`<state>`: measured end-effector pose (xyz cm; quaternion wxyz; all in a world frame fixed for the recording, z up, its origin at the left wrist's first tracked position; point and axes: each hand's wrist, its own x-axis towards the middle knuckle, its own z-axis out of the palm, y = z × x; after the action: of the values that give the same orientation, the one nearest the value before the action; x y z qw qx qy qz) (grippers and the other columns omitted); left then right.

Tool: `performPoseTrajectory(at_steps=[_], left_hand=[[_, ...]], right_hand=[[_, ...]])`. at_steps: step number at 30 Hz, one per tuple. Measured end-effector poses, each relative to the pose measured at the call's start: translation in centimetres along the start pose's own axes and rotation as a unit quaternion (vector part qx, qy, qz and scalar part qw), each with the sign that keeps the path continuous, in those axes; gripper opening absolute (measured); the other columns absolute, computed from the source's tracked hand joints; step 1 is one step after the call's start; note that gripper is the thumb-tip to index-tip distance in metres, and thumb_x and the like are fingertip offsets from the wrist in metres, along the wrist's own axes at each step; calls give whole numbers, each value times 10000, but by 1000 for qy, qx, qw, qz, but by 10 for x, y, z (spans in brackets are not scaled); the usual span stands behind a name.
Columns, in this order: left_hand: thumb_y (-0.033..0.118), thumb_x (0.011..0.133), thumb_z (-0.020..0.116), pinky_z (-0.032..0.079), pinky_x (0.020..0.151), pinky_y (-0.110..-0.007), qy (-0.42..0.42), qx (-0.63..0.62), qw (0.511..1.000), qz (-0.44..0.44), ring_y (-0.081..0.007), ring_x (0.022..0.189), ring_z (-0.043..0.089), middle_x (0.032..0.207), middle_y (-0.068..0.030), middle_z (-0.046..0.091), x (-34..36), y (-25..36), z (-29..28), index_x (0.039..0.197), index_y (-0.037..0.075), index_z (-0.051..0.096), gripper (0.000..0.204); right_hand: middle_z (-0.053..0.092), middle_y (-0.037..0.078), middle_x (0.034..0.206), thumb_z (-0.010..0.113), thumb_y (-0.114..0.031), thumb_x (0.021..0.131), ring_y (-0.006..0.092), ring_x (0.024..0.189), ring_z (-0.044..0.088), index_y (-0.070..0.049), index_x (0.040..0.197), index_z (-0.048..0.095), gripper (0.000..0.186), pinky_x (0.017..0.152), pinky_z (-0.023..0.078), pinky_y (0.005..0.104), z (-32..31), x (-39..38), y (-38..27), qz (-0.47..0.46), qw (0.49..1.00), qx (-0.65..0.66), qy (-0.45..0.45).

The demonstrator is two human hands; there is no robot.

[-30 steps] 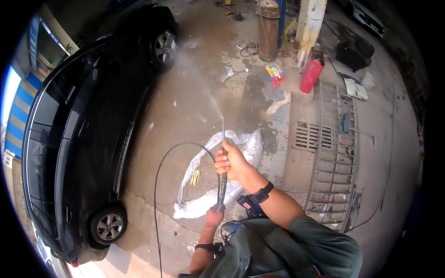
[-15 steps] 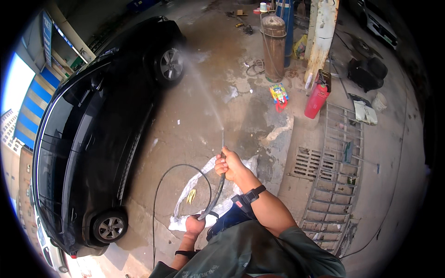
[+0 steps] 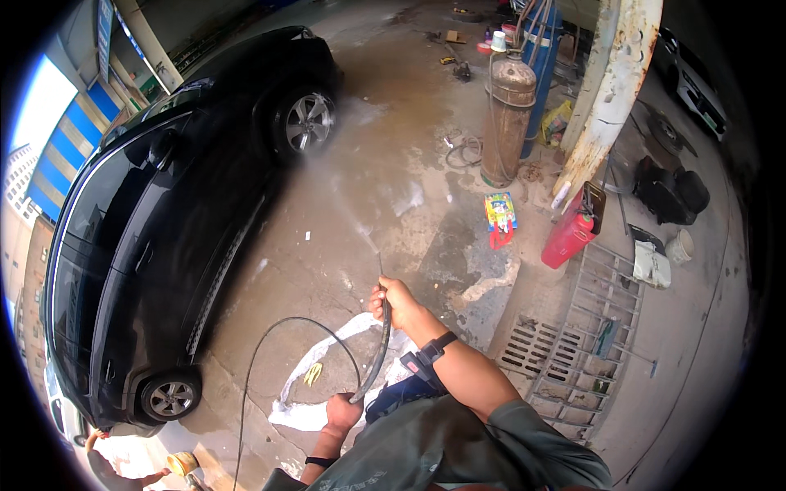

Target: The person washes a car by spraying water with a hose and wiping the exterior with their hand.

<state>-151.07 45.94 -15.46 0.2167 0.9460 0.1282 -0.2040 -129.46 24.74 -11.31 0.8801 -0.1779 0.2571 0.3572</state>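
The shank of the spray wand (image 3: 380, 263) is mostly hidden in the right hand (image 3: 391, 301), the water spray (image 3: 348, 214) is blurred into haze just below the front wheel (image 3: 309, 123) of the black car (image 3: 155, 270), and the white sack (image 3: 295, 416) at lower centre is partly covered by the right forearm (image 3: 467, 372). The black hose (image 3: 248, 368) is cut off at the lower edge, as is a co-worker (image 3: 113, 472) at lower left. At upper right the blue cylinder (image 3: 536, 82) is partly hidden by the rusty cylinder (image 3: 508, 127), and the white car (image 3: 698, 96) is swallowed in part by the dark rim.
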Motion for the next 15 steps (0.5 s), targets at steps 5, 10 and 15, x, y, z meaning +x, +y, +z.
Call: performPoseTrajectory(at_steps=[5,10,15], left_hand=[[368,787,592,507,710,-451,36,-62,997,-10,-406,767,623,730,-254,622,35,70,-11,818,57,715,335],[364,783,598,500,735,-448,37,-76,996,-28,-420,788,611,758,-258,622,65,124,-36,855,52,709,338],[361,786,591,491,732,-458,41,-78,995,-46,-429,795,601,749,-265,613,93,158,-47,839,51,706,335]], right_hand=[[331,-64,529,323,-421,973,89,474,337,-157,736,397,363,435,273,244,8,7,-85,-10,1000,23,13],[317,-66,517,308,-432,973,79,449,313,-151,724,389,384,409,257,228,33,14,-142,-5,999,19,27],[312,-67,516,313,-429,973,80,448,306,-152,726,392,380,409,255,227,43,35,-184,-3,999,37,16]])
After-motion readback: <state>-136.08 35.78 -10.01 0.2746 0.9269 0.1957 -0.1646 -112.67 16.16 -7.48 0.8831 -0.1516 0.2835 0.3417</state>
